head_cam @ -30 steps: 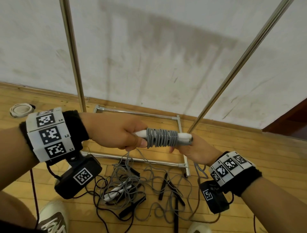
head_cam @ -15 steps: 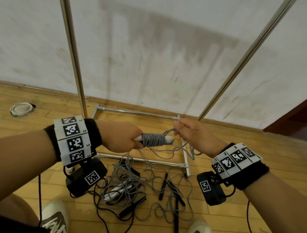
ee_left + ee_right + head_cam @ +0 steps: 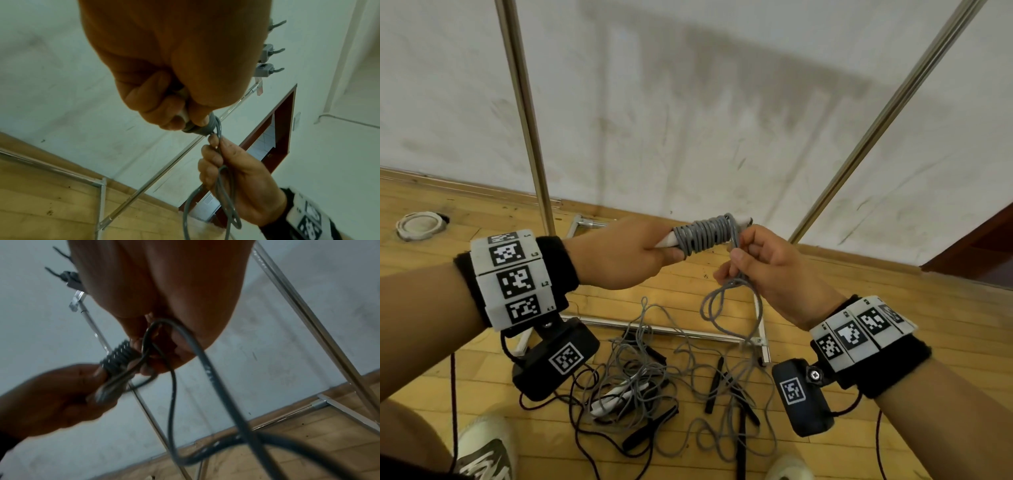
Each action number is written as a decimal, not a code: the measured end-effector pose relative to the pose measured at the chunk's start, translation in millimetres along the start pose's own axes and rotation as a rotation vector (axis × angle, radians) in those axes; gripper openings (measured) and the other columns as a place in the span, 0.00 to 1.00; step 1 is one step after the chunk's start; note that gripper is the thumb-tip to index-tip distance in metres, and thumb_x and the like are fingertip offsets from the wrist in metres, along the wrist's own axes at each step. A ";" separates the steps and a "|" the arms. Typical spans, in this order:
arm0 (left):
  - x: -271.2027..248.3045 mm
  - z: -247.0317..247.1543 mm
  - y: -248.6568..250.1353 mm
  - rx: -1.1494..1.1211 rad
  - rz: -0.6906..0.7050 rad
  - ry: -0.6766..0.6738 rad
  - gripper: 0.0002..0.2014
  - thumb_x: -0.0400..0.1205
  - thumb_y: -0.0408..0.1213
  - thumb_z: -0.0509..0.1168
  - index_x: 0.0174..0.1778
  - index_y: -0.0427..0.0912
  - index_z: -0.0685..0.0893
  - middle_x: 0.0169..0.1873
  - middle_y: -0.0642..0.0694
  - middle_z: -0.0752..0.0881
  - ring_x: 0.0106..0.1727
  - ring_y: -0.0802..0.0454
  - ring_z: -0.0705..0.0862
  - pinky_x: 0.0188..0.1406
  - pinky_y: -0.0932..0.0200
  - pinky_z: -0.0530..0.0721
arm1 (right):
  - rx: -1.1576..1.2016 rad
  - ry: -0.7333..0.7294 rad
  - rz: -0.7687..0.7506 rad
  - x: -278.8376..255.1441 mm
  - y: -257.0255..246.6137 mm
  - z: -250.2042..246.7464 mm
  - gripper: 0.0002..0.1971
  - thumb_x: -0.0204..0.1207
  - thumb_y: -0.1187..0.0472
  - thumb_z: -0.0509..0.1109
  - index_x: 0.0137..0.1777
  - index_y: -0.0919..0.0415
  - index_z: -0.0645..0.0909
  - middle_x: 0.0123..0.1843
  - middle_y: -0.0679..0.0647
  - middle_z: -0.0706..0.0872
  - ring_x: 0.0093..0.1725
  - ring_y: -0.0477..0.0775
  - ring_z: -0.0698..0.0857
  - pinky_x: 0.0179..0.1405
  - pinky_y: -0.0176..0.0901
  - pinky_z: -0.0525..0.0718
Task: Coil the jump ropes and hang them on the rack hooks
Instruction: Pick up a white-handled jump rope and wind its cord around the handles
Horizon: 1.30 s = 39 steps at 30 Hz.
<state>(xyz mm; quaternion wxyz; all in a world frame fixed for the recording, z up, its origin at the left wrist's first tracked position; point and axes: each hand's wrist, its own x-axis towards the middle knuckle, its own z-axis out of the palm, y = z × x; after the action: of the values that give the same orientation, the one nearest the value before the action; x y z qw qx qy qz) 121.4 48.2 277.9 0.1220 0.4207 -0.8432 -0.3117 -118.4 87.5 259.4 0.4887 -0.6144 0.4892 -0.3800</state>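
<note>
Head view gives me my left hand point(image 3: 619, 255) clenched round the white handles point(image 3: 739, 222) of the grey jump rope point(image 3: 705, 236), whose cord is wound in tight turns about them, held up in front of the wall between the two rack poles point(image 3: 525, 113). My right hand point(image 3: 774, 270), just beside the coil, pinches the loose cord, which hangs in loops to the tangle of other ropes point(image 3: 640, 380) on the wooden floor point(image 3: 893, 315); from the left wrist I see grey rack hooks point(image 3: 269, 52) high up.
</note>
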 end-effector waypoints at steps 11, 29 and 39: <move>-6.9 -10.1 5.7 -0.219 -0.049 0.056 0.12 0.87 0.44 0.63 0.40 0.43 0.79 0.27 0.52 0.80 0.29 0.52 0.78 0.34 0.49 0.80 | -0.092 0.083 -0.057 -10.7 1.4 20.3 0.16 0.89 0.55 0.52 0.50 0.59 0.81 0.29 0.53 0.80 0.27 0.52 0.80 0.31 0.47 0.79; -18.6 -22.1 4.5 -0.388 0.035 -0.119 0.10 0.88 0.38 0.62 0.51 0.35 0.82 0.26 0.47 0.78 0.23 0.56 0.73 0.23 0.65 0.73 | 0.062 -0.062 0.124 -3.7 23.0 18.4 0.17 0.87 0.58 0.58 0.58 0.71 0.84 0.42 0.48 0.89 0.31 0.50 0.76 0.27 0.38 0.74; -21.3 -19.0 3.9 -0.276 0.100 -0.531 0.09 0.86 0.44 0.62 0.40 0.50 0.79 0.28 0.50 0.80 0.26 0.56 0.74 0.28 0.63 0.75 | -0.519 -0.063 0.130 7.2 13.1 -14.7 0.09 0.75 0.68 0.74 0.34 0.61 0.83 0.30 0.54 0.84 0.28 0.45 0.79 0.29 0.41 0.77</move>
<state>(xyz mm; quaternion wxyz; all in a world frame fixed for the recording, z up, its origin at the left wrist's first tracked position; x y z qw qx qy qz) 141.0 58.7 296.3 -0.0313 0.2618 -0.8149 -0.5161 -133.6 76.6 250.1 0.3532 -0.6980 0.5931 -0.1904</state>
